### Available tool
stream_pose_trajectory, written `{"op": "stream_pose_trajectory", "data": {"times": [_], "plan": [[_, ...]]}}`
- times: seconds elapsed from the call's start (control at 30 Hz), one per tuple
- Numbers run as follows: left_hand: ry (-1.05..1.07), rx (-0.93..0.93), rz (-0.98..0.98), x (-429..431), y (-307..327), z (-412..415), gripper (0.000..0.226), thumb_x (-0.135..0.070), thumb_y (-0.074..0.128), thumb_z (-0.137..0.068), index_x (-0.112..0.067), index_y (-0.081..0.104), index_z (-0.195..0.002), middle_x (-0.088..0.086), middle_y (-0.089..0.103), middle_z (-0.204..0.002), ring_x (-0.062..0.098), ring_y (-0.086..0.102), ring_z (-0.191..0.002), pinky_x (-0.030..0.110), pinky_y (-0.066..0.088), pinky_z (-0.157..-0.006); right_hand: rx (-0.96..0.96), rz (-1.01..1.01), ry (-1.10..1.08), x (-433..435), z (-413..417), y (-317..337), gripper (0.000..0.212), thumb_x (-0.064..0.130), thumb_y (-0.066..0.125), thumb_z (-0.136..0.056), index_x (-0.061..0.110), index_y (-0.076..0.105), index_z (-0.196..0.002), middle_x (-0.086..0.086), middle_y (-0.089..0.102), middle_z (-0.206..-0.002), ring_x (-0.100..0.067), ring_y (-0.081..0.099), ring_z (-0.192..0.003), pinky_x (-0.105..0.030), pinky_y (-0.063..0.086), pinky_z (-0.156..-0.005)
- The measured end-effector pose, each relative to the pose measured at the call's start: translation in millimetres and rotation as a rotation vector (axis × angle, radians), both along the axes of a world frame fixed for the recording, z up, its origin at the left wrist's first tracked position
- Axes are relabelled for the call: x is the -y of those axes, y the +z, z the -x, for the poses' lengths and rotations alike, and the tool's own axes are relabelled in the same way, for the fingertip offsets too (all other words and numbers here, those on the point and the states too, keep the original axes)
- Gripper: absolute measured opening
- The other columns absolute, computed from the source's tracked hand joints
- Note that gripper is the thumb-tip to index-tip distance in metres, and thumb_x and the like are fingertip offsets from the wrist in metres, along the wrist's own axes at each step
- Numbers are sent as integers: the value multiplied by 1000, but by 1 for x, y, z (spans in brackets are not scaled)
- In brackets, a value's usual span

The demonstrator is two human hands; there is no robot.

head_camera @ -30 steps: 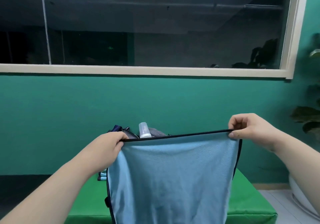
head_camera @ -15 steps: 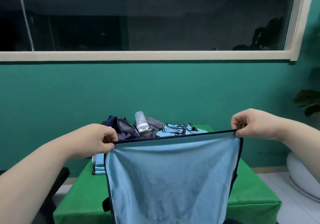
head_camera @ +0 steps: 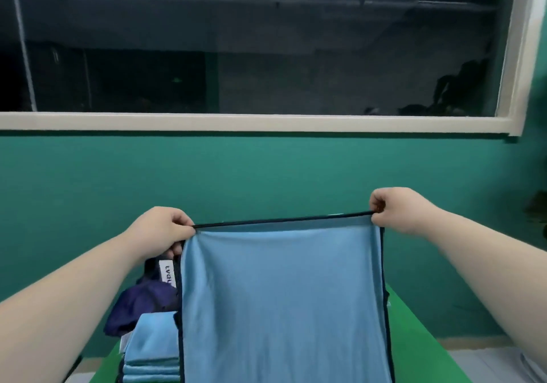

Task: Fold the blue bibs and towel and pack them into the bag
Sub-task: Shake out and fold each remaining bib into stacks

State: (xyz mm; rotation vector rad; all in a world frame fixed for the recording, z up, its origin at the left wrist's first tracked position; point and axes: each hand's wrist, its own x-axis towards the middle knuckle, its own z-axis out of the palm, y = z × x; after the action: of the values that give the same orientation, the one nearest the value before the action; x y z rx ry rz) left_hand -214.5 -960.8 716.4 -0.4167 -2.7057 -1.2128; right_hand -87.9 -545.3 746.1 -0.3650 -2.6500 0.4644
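Fingers of both hands pinch the towel's (head_camera: 281,299) top corners

A deep green wall (head_camera: 266,175) runs across the room under a wide window (head_camera: 266,57) with dark glass and a cream frame (head_camera: 236,122). Below stands a bright green table (head_camera: 411,344). Pale floor (head_camera: 482,366) meets a beige skirting board (head_camera: 473,342) on the right, and dark plant leaves (head_camera: 537,208) show at the edge.

Matt soft cloth towel (head_camera: 281,302), smooth green tabletop (head_camera: 414,347)
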Motion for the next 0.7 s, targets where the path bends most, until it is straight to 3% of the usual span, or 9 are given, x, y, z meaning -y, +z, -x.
{"op": "stream_pose_trajectory", "data": {"times": [0.1, 0.23, 0.27, 0.33, 0.43, 0.53, 0.6, 0.63, 0.7], "plan": [[23, -131, -157, -13, 60, 14, 8, 0, 59, -90, -2, 66, -93, 19, 72, -67, 17, 65, -45, 23, 55, -49, -271, 14, -42, -2, 23, 49, 7, 17, 60, -78, 23, 57, -78, 4, 65, -75, -24, 63, -72, -32, 53, -62], [28, -338, -265, -15, 123, 16, 9, -8, 63, -87, -15, 69, -89, 1, 75, -70, 18, 74, -68, 37, 60, -78, -589, 158, -42, -2, 20, 102, 9, 13, 58, -81, 21, 59, -84, -1, 69, -78, -22, 70, -66, -34, 57, -66], [25, -375, -265, -14, 130, 13, 9, -10, 65, -86, -18, 69, -87, -2, 76, -72, 18, 75, -72, 37, 59, -78, -627, 203, -23, -3, 16, 107, 10, 12, 57, -81, 22, 59, -84, -1, 70, -78, -23, 72, -69, -33, 56, -64], [18, -424, -231, -13, 130, -1, 10, -10, 68, -85, -20, 69, -83, -4, 76, -73, 16, 75, -75, 27, 51, -63, -662, 341, 27, -7, 3, 106, 14, 8, 57, -81, 21, 61, -82, -1, 71, -78, -26, 74, -71, -23, 48, -49], [27, -411, -98, -13, 104, -28, 11, -12, 71, -84, -23, 70, -80, -6, 74, -71, 11, 70, -69, 20, 39, -52, -579, 440, 58, -12, -22, 79, 12, 5, 62, -85, 17, 63, -85, -5, 71, -79, -20, 75, -69, -16, 31, -37], [27, -362, 31, -8, 62, -56, 12, -17, 73, -82, -27, 69, -77, -11, 72, -70, 12, 63, -65, 20, 42, -54, -497, 366, 64, -15, -54, 36, 16, 2, 65, -83, 18, 66, -79, -6, 72, -78, -12, 68, -59, -20, 39, -42], [-6, -316, 95, -1, 27, -75, 14, -17, 74, -81, -29, 68, -75, -15, 70, -68, 9, 65, -68, 19, 45, -60, -389, 289, 43, -17, -77, 1, 17, 6, 70, -81, 22, 69, -76, 4, 72, -85, -9, 47, -43, -19, 38, -41], [-24, -281, 136, 3, 8, -85, 14, -18, 73, -81, -30, 68, -75, -18, 69, -69, 6, 65, -70, 19, 46, -63, -318, 288, 51, -18, -88, -18, 16, 8, 72, -81, 23, 70, -76, 8, 71, -86, -10, 41, -41, -20, 36, -42], [-61, -198, 203, 12, -30, -107, 13, -20, 72, -81, -31, 68, -75, -22, 69, -72, 5, 65, -71, 23, 51, -67, -171, 326, 91, -20, -111, -54, 19, 7, 73, -80, 26, 71, -74, 8, 73, -83, -13, 46, -50, -24, 39, -54]]}}
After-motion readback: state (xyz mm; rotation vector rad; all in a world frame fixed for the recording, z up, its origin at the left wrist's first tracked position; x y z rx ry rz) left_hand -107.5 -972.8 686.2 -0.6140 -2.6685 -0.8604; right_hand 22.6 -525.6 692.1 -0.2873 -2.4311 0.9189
